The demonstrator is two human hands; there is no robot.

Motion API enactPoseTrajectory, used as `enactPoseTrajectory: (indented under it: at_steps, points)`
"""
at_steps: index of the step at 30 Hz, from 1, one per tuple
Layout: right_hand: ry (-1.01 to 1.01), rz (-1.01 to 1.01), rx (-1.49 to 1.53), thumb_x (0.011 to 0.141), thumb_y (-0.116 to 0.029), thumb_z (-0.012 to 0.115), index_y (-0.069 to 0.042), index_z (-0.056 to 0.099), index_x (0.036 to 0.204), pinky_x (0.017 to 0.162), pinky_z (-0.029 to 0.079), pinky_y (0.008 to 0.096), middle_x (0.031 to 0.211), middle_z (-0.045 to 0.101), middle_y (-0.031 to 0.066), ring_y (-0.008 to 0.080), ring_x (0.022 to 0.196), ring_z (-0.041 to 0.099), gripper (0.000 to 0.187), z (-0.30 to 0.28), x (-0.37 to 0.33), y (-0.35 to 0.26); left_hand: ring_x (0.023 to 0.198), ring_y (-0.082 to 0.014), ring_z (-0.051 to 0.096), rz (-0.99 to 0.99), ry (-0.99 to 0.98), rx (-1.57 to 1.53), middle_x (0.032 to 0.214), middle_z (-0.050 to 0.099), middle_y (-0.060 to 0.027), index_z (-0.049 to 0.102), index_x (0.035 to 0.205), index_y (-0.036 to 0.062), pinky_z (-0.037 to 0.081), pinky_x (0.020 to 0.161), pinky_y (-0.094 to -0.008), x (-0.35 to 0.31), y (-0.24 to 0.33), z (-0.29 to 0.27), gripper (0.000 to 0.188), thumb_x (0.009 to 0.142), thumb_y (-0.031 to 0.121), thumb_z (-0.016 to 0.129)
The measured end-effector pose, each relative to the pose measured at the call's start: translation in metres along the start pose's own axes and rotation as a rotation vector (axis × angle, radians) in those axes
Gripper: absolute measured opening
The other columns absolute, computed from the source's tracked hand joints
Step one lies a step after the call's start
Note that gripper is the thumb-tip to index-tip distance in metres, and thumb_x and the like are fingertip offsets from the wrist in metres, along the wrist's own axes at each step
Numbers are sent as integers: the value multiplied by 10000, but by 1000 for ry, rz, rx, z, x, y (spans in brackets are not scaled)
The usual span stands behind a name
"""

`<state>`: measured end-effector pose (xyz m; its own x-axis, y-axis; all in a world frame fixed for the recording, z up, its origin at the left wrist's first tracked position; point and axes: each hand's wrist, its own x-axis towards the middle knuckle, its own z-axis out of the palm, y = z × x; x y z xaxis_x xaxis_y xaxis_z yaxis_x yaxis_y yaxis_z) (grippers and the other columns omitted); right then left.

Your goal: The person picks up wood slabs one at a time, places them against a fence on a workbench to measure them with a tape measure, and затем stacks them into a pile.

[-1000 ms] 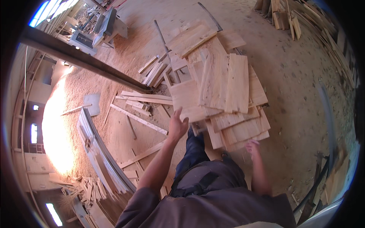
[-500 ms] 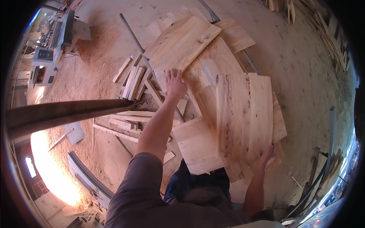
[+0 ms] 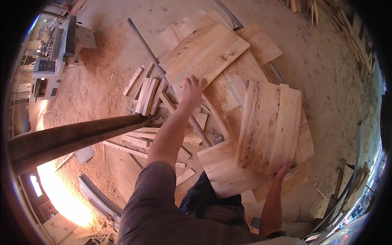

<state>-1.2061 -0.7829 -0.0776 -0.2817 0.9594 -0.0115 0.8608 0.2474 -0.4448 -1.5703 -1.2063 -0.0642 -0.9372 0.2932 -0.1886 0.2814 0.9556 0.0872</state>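
My left hand (image 3: 192,92) lies on the near corner of a large wooden board (image 3: 206,51), its fingers apart on the surface. That board lies slantwise across other boards. My right hand (image 3: 286,169) grips the near right corner of a wooden panel (image 3: 269,126) made of joined strips with dark knots and streaks. Some of its fingers are hidden by the panel. Beneath it, and nearer to me, another pale panel (image 3: 228,175) lies partly covered, in front of my legs. A smaller panel (image 3: 259,43) pokes out at the far right of the pile.
Metal bars (image 3: 143,47) run under the boards. Several short wooden offcuts (image 3: 147,96) lie left of the pile. A dark steel beam (image 3: 77,132) juts in from the left. Sawdust covers the floor around a machine (image 3: 73,41). More scrap wood (image 3: 351,36) lies at the far right.
The view has shifted a little, so the pile appears lower and farther right. The streaked panel has turned slightly clockwise with my right hand at its corner. My left hand stays on the large board.
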Motion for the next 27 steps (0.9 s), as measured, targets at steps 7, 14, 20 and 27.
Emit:
enactPoseTrajectory:
  at_steps: [7, 14, 20, 27]
  points:
    - [-19, -114, -62, 930, -572, 554, 57, 378, 1508, 1185, 246, 536, 1485, 449, 291, 451, 1385, 396, 872, 3, 7, 17, 1206, -497, 478, 23, 15, 98, 1381, 409, -311, 424, 1451, 93, 547, 942, -479, -7, -11, -7, 781, 719, 17, 684]
    - [-58, -78, -145, 930, -560, 543, 32, 321, 1544, 1219, 182, 544, 1508, 423, 290, 429, 1405, 385, 881, 3, 10, 19, 719, -237, 689, 6, 213, -410, 737, 651, -195, 629, 1029, 84, 533, 601, -348, -10, 1, -185, 214, 821, 53, 588]
    - [-105, -67, 13, 914, -489, 566, 11, 367, 1531, 1208, 224, 524, 1511, 439, 256, 422, 1405, 394, 818, -2, 13, 18, 933, -214, 675, -211, 2, -1553, 1078, 694, -166, 589, 1269, -114, 561, 819, -316, -88, -62, -193, 509, 782, 25, 538]
    - [-181, -289, 233, 836, -174, 699, 15, 601, 1300, 1001, 480, 464, 1304, 615, 219, 371, 1201, 591, 510, -37, 12, -22, 1190, -287, 648, -369, -109, -2318, 1272, 662, -185, 560, 1325, -98, 502, 1073, -420, -208, 35, -44, 495, 832, -54, 565]
